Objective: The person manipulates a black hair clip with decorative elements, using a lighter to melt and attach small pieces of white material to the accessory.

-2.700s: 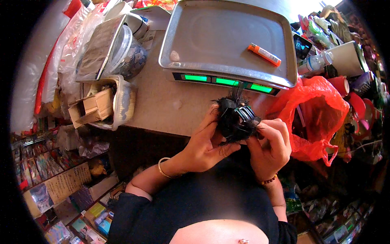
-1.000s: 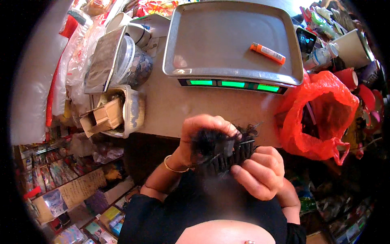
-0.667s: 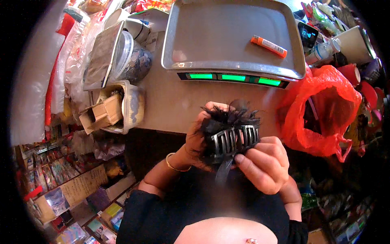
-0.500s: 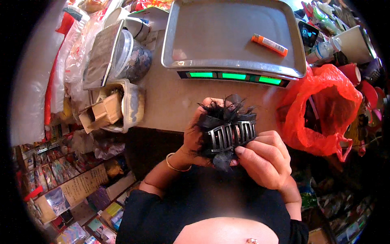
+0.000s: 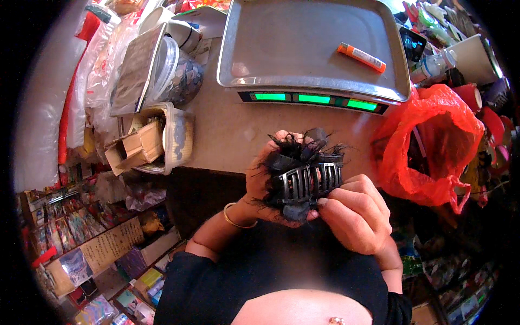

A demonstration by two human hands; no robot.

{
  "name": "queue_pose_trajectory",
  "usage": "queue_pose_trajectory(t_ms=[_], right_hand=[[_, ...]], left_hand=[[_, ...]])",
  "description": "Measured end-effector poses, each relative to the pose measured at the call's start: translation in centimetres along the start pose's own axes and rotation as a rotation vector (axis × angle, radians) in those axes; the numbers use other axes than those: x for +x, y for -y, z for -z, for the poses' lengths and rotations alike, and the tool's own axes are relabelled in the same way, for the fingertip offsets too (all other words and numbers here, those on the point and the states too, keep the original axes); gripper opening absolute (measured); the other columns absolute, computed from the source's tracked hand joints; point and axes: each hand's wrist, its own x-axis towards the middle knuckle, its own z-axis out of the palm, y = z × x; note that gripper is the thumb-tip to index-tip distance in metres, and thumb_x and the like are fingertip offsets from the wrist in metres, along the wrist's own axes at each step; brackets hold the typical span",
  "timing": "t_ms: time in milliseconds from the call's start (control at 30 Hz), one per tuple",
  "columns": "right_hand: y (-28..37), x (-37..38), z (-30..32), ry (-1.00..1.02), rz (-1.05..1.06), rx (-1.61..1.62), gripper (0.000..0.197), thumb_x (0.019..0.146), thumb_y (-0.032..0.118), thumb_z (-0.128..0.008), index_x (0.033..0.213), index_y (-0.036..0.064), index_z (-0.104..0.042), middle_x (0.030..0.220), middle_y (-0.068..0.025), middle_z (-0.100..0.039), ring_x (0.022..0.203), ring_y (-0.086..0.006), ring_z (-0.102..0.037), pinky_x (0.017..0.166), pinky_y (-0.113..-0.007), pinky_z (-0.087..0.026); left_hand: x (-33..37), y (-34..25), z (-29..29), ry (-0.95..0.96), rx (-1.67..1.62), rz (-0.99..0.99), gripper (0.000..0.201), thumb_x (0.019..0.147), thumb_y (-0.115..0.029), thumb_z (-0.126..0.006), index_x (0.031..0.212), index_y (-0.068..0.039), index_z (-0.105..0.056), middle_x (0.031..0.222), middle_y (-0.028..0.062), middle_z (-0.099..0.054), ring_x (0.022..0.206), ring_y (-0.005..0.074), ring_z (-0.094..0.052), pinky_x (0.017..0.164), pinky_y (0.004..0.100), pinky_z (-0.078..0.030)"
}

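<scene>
A black hair claw clip with toothed bars and feathery, ribbon-like trim is held up in front of my chest, its toothed side facing up. My left hand wraps round it from the left and beneath; the trim covers most of those fingers. At the clip's lower right edge my right hand is closed, thumb and forefinger pinching at the rim. A dark tuft of trim hangs below the teeth, beside the right thumb.
Beyond my hands stands a scale with a metal tray, an orange tube lying on it. An open red plastic bag is at the right. Left are a plastic tub with cardboard and a round jar. Packed shelves stand lower left.
The clip has turned slightly in my left hand, and its trim has shifted. My right hand has moved a little right and down, still at the clip's edge.
</scene>
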Motion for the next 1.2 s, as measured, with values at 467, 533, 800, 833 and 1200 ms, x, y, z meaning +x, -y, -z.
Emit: queue_pose_trajectory(t_ms=[467,533,800,833,1200], right_hand=[[0.0,0.0,-0.3,-0.007,-0.011,-0.18,0.04,0.052,0.006,-0.062,0.09,-0.0019,-0.06,0.079,-0.007,-0.055,0.061,-0.0169,-0.05,0.053,-0.028,-0.043],[-0.2,0.0,-0.1,0.0,0.003,-0.212,0.039,0.052,0.007,-0.063,0.09,-0.0011,-0.06,0.079,-0.0064,-0.054,0.061,-0.0166,-0.05,0.053,-0.027,-0.042],[0.2,0.2,0.0,0.01,0.036,-0.323,0.036,0.053,0.009,-0.065,0.088,0.0011,-0.062,0.078,-0.0038,-0.052,0.062,-0.0143,-0.048,0.052,-0.026,-0.04],[0.2,0.3,0.0,0.011,0.047,-0.323,0.036,0.052,0.009,-0.064,0.088,0.0009,-0.062,0.078,-0.0037,-0.052,0.061,-0.014,-0.048,0.052,-0.026,-0.041],[-0.1,0.1,-0.3,0.011,0.081,-0.325,0.037,0.05,0.009,-0.061,0.085,-0.0018,-0.062,0.076,-0.0054,-0.052,0.06,-0.0147,-0.049,0.052,-0.026,-0.042]], left_hand=[[-1.6,0.5,0.9,0.156,0.367,0.279,0.079,0.056,-0.05,-0.075,0.116,-0.008,-0.047,0.11,0.0033,-0.055,0.102,0.0196,-0.051,0.09,0.0322,-0.039],[-1.3,0.1,0.6,0.2,0.397,0.215,0.08,0.049,-0.051,-0.077,0.111,-0.008,-0.051,0.106,0.0021,-0.057,0.099,0.0176,-0.053,0.089,0.0315,-0.039],[-2.4,0.9,-0.5,-0.131,-0.267,0.533,0.07,0.05,-0.023,-0.085,0.108,-0.006,-0.05,0.099,0.0038,-0.06,0.09,0.0146,-0.057,0.081,0.029,-0.046],[-2.7,1.2,-0.8,-0.203,-0.393,0.594,0.07,0.05,-0.021,-0.084,0.108,-0.006,-0.049,0.099,0.0039,-0.06,0.09,0.0144,-0.057,0.08,0.0287,-0.046],[-2.7,1.1,-0.5,-0.294,-0.211,0.763,0.062,0.054,-0.016,-0.081,0.104,-0.008,-0.046,0.096,0.0024,-0.055,0.09,0.0125,-0.054,0.08,0.028,-0.045]])
